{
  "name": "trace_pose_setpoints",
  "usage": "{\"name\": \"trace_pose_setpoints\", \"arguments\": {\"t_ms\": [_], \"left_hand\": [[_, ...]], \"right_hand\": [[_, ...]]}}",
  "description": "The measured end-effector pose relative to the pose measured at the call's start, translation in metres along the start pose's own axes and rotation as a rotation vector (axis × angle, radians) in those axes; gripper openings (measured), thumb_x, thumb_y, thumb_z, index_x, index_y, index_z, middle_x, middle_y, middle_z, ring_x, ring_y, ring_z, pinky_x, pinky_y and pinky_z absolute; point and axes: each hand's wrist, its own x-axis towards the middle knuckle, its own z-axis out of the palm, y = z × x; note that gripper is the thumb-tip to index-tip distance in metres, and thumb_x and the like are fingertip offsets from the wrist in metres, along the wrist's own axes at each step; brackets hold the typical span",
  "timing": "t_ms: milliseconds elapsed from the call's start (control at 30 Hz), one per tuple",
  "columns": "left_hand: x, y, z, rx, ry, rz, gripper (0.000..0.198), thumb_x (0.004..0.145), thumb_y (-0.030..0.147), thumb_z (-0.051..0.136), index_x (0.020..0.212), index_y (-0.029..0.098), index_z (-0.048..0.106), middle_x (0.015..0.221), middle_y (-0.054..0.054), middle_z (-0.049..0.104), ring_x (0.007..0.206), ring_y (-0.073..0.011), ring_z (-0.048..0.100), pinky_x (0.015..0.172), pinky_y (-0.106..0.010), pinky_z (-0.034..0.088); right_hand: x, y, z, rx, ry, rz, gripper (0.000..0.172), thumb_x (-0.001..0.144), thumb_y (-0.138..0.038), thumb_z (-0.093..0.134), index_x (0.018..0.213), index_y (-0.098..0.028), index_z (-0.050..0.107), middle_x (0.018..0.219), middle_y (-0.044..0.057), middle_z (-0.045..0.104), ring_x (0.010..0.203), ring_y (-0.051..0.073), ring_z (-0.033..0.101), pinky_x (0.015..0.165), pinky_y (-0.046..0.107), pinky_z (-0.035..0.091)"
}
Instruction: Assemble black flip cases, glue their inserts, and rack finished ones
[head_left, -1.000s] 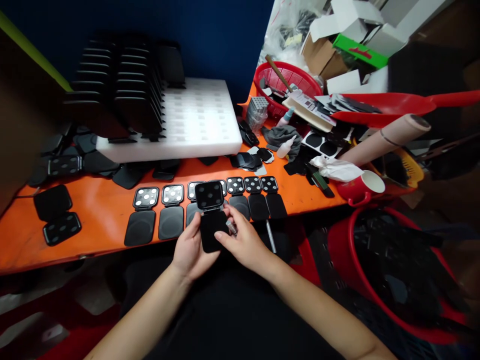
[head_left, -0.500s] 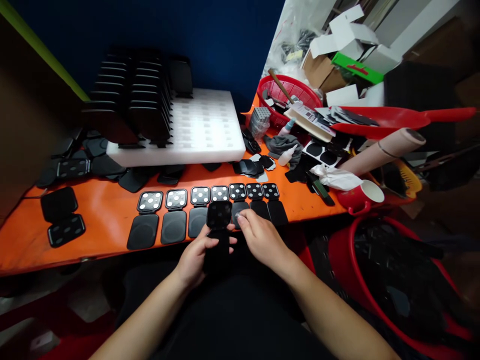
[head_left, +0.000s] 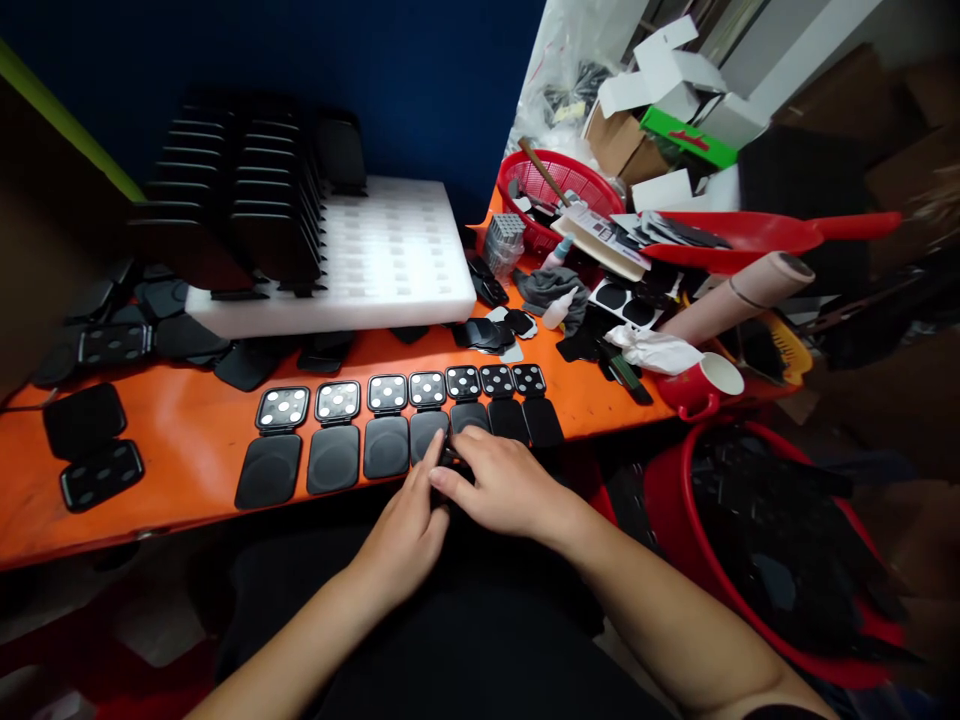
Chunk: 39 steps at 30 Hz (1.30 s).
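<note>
At the bench's front edge my left hand [head_left: 405,530] and my right hand [head_left: 506,480] meet, fingers closed around a black hinged two-panel piece [head_left: 450,452]. Only a small dark bit of it shows between the fingers; the rest is hidden. Right behind them runs a row of similar hinged pieces lying open, each with a plain black panel [head_left: 334,459] towards me and a smaller panel with pale round dots [head_left: 337,400] behind. Another open hinged piece [head_left: 101,475] lies apart at the left, its dotted panel nearer me.
A white foam block [head_left: 330,315] holds rows of upright black panels [head_left: 187,240]. On the orange bench [head_left: 180,410] at right are a red basket [head_left: 607,185], a red mug [head_left: 694,390] and a cardboard tube [head_left: 742,300]. A red tub [head_left: 675,490] of black parts stands below.
My right hand has come left from the row to join my left hand. The hinged piece, held upright and open before, is now mostly covered by both hands. The view has shifted slightly.
</note>
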Motion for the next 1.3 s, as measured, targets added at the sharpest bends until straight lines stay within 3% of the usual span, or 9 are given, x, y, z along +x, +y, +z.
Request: {"name": "trace_pose_setpoints", "arguments": {"t_ms": [133,333,433,500,600,700,800,967,1300], "left_hand": [[0.000,0.001,0.002,0.046,-0.008,-0.014,0.072,0.082,0.011,0.039,0.146,0.020,0.005,0.150,-0.011,0.023,0.135,-0.0231,0.027,0.111,-0.043,0.023],[0.002,-0.001,0.007,-0.029,-0.004,-0.010,0.075,0.075,0.006,0.042,0.144,0.020,0.018,0.146,-0.010,0.034,0.132,-0.0259,0.033,0.109,-0.044,0.025],[0.005,0.005,0.006,-0.253,-0.065,-0.134,0.074,0.071,0.008,0.043,0.142,0.018,0.024,0.132,-0.010,0.051,0.120,-0.0280,0.047,0.102,-0.045,0.035],[0.006,0.010,0.004,-0.481,-0.126,-0.272,0.076,0.070,0.010,0.042,0.143,0.017,0.019,0.116,-0.008,0.063,0.107,-0.0276,0.058,0.093,-0.045,0.044],[0.007,0.012,0.002,-0.614,-0.131,-0.355,0.079,0.070,0.012,0.042,0.144,0.017,0.014,0.113,-0.007,0.065,0.106,-0.0275,0.058,0.091,-0.044,0.045],[0.007,0.006,0.005,-0.416,-0.067,-0.233,0.080,0.070,0.011,0.044,0.144,0.018,0.016,0.137,-0.008,0.047,0.127,-0.0277,0.040,0.105,-0.042,0.032],[0.005,-0.002,0.009,-0.181,-0.051,-0.089,0.078,0.073,0.009,0.042,0.145,0.021,0.014,0.149,-0.007,0.029,0.136,-0.0250,0.024,0.111,-0.042,0.020],[0.000,-0.001,0.009,0.010,-0.066,-0.012,0.074,0.081,0.013,0.041,0.146,0.022,0.006,0.150,-0.009,0.024,0.136,-0.0236,0.026,0.110,-0.043,0.024],[0.000,0.000,0.009,0.119,-0.105,-0.001,0.082,0.075,0.008,0.042,0.146,0.019,0.003,0.148,-0.011,0.029,0.133,-0.0235,0.032,0.108,-0.042,0.029]], "right_hand": [[0.003,0.004,0.005,0.091,0.021,0.038,0.032,0.090,-0.047,0.041,0.086,-0.018,0.056,0.082,0.001,0.056,0.071,0.013,0.050,0.059,0.024,0.030],[-0.003,0.007,0.021,0.190,0.110,0.038,0.028,0.090,-0.041,0.044,0.077,-0.019,0.057,0.077,-0.001,0.057,0.068,0.010,0.050,0.058,0.023,0.029],[-0.008,0.009,0.024,0.307,0.133,0.054,0.026,0.092,-0.036,0.041,0.079,-0.019,0.057,0.080,-0.001,0.057,0.071,0.011,0.053,0.062,0.022,0.034],[-0.010,0.010,0.024,0.386,0.112,0.066,0.027,0.094,-0.032,0.037,0.084,-0.019,0.058,0.082,0.000,0.057,0.070,0.010,0.054,0.065,0.022,0.037],[-0.012,0.009,0.021,0.345,0.079,0.054,0.027,0.095,-0.028,0.034,0.091,-0.019,0.059,0.084,0.001,0.057,0.071,0.011,0.055,0.069,0.023,0.039],[-0.014,0.002,0.019,0.139,0.069,0.053,0.027,0.094,-0.028,0.036,0.089,-0.018,0.060,0.084,0.003,0.057,0.077,0.014,0.055,0.071,0.026,0.040],[-0.016,-0.004,0.018,-0.021,0.040,0.063,0.029,0.094,-0.026,0.034,0.086,-0.016,0.060,0.082,0.005,0.056,0.074,0.016,0.054,0.068,0.028,0.039],[-0.018,-0.007,0.014,0.006,0.010,0.052,0.027,0.092,-0.034,0.039,0.087,-0.017,0.059,0.083,0.004,0.057,0.073,0.015,0.053,0.064,0.027,0.036],[-0.017,0.004,0.025,0.192,0.026,0.122,0.025,0.090,-0.036,0.045,0.079,-0.018,0.058,0.080,0.001,0.056,0.072,0.011,0.051,0.061,0.023,0.033]]}}
